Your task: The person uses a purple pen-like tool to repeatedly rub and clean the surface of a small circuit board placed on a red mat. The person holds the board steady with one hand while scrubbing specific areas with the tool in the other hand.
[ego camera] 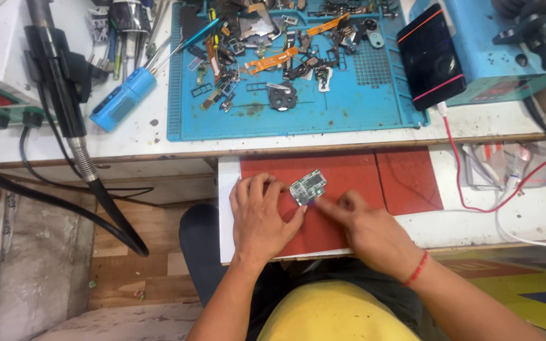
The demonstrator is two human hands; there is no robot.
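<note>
We press our left hand point(261, 218) flat on the red mat point(406, 180), its fingers point(298, 218) loosely steadying the small circuit board point(308, 187) near the mat's middle. Our right hand point(364, 227) touches the board's near edge with one extended finger, gripping nothing.

A small circuit board point(308, 187) is lying flat on a red mat point(349, 177), a little below the middle of the frame. It is a thin rectangle, turned a bit slantwise. Its top is looking shiny and silver-green, with tiny parts all over it. Fingers are touching its lower edge from both sides.
</note>
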